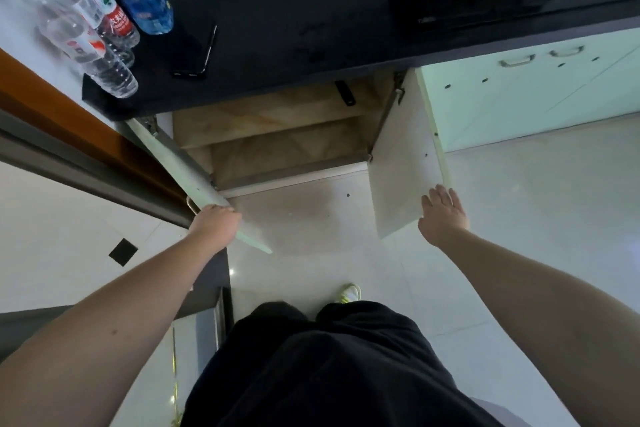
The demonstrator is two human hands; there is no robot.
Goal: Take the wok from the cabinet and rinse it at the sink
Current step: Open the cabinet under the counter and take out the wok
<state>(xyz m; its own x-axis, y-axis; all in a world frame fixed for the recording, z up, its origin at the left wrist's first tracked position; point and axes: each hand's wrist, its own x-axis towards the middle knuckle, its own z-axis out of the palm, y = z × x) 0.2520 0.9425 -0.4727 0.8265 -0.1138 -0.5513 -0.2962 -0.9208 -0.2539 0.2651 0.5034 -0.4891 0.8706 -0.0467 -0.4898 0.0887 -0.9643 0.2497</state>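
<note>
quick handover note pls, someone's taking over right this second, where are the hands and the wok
Left hand: grips the edge of the pale green left cabinet door.
Right hand: open, fingers straight at the lower edge of the white-backed right cabinet door.
Done: both doors stand open under the dark countertop.
Wok: not in view; only a dark handle-like piece shows at the cabinet's top.
Left: find the wok, lift it out, rinse it.

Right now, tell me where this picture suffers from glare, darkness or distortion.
Head view: wide-angle bending curves the countertop edge; the open cabinet interior is dim; small glare spots on the floor tiles; the water bottles look stretched near the corner.
</note>
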